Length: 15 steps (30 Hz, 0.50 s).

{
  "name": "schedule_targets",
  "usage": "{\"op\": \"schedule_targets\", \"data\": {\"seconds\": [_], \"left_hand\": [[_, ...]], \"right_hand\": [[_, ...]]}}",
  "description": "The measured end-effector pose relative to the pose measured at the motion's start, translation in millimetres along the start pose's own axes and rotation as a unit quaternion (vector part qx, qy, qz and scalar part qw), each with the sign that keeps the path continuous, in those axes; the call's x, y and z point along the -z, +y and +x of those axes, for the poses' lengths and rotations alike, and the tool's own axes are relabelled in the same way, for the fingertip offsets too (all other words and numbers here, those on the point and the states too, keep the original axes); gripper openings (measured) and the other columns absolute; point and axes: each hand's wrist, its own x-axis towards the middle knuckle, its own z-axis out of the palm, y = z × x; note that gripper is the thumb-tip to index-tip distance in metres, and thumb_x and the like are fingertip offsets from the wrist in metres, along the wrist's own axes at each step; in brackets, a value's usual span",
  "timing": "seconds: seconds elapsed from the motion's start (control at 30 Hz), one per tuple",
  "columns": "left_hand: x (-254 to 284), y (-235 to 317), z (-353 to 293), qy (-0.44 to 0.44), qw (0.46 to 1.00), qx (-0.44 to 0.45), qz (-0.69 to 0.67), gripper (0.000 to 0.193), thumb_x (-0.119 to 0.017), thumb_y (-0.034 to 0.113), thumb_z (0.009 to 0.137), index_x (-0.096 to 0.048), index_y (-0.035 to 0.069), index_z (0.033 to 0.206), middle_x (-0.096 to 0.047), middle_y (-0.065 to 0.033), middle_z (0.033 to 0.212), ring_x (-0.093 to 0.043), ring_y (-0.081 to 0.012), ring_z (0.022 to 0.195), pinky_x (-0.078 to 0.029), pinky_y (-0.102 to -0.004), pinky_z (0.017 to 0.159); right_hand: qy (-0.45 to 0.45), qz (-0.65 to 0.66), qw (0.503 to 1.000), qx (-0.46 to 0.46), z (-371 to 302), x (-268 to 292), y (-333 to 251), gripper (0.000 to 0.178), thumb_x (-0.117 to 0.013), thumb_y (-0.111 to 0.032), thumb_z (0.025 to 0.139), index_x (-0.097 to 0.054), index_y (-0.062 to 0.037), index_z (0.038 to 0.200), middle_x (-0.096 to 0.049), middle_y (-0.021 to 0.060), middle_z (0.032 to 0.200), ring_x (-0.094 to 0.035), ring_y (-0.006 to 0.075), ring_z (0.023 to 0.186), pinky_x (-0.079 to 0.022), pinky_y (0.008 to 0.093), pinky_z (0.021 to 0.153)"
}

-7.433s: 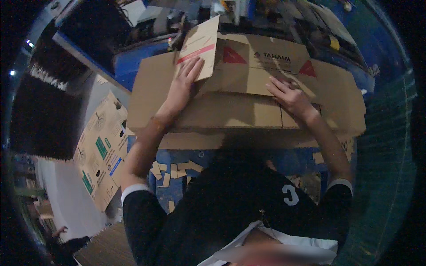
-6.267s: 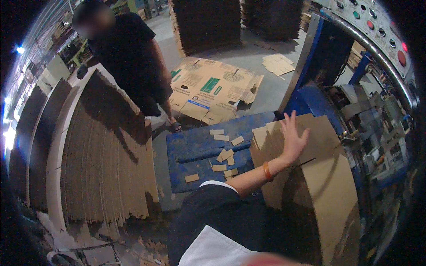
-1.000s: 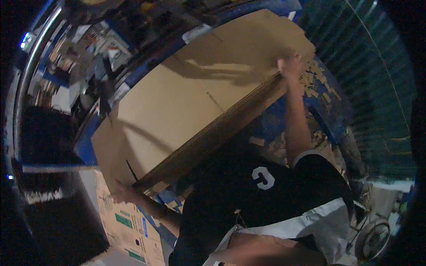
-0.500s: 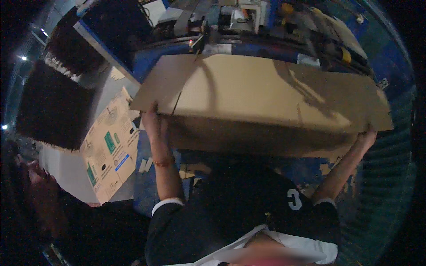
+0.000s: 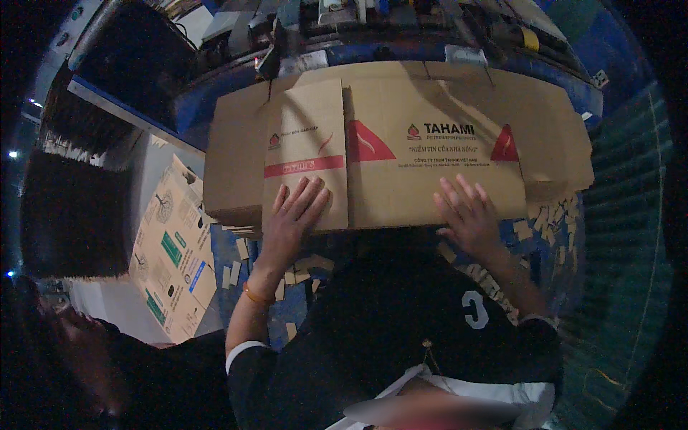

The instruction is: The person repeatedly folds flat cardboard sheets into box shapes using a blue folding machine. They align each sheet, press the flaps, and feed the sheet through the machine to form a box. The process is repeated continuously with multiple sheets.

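Container: one brown carton (image 5: 408, 197), flattened, its printed face upward; it lies across layered plain cardboard (image 5: 233, 150) before the blue machine (image 5: 168, 107); a narrower panel (image 5: 304, 118) overlaps its left part, the raised edge casting a dark line.

Markings: large black lettering (image 5: 448, 129) with smaller lines beneath, beside a small emblem (image 5: 413, 131); red triangles (image 5: 370, 142) at either side; on the narrower panel, small print and a red band (image 5: 304, 165) with pale lettering; a printed sheet (image 5: 172, 258) at left bears green blocks, a blue strip and tree drawings.

Hands: left hand (image 5: 290, 218) palm down on the narrower panel, fingers extended, slightly parted, just below the red band; right hand (image 5: 471, 222) on the carton's front right portion, fingers extended and spread beneath the lettering; both press flat, gripping nothing; cardboard offcuts (image 5: 242, 249) lie nearby on a blue surface (image 5: 288, 309).
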Motion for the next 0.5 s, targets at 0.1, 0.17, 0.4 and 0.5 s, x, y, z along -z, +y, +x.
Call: {"op": "schedule_targets", "data": {"seconds": [0.1, 0.17, 0.4, 0.5], "left_hand": [[3, -3, 2, -0.086, 0.996, 0.002, 0.019, 0.053, -0.053, 0.016, 0.083, -0.044, 0.015, 0.135, -0.044, -0.0084, 0.140, -0.040, -0.0286, 0.131, -0.032, -0.0482, 0.106], [6, -7, 3, -0.090, 0.996, -0.013, 0.008, 0.053, -0.052, 0.015, 0.083, -0.044, 0.016, 0.135, -0.043, -0.0088, 0.140, -0.041, -0.0287, 0.130, -0.033, -0.0484, 0.106], [26, -43, 51, 0.104, 0.993, -0.017, -0.062, 0.055, -0.046, 0.002, 0.082, -0.044, 0.013, 0.136, -0.046, -0.0112, 0.138, -0.045, -0.0302, 0.127, -0.036, -0.0461, 0.104], [20, -52, 78, 0.112, 0.991, -0.031, -0.068, 0.056, -0.048, 0.002, 0.081, -0.044, 0.012, 0.135, -0.048, -0.0115, 0.135, -0.047, -0.0303, 0.124, -0.037, -0.0463, 0.103]], "right_hand": [[-0.002, -0.008, 1.000, 0.006, -2, 0, 2, 0.030, -0.049, -0.024, 0.090, -0.058, -0.0194, 0.118, -0.053, 0.0049, 0.129, -0.050, 0.0291, 0.118, -0.042, 0.0442, 0.094], [0.011, -0.002, 1.000, 0.022, -2, -3, 6, 0.035, -0.051, -0.023, 0.087, -0.056, -0.0181, 0.121, -0.051, 0.0058, 0.131, -0.048, 0.0293, 0.121, -0.040, 0.0456, 0.096], [0.058, 0.019, 0.997, 0.051, 43, -7, 53, 0.038, -0.054, -0.021, 0.084, -0.055, -0.0149, 0.122, -0.052, 0.0078, 0.131, -0.049, 0.0280, 0.121, -0.039, 0.0471, 0.097], [0.029, -0.004, 0.998, 0.064, 66, -10, 67, 0.036, -0.054, -0.022, 0.084, -0.057, -0.0139, 0.119, -0.052, 0.0081, 0.130, -0.049, 0.0282, 0.121, -0.040, 0.0468, 0.096]]}}
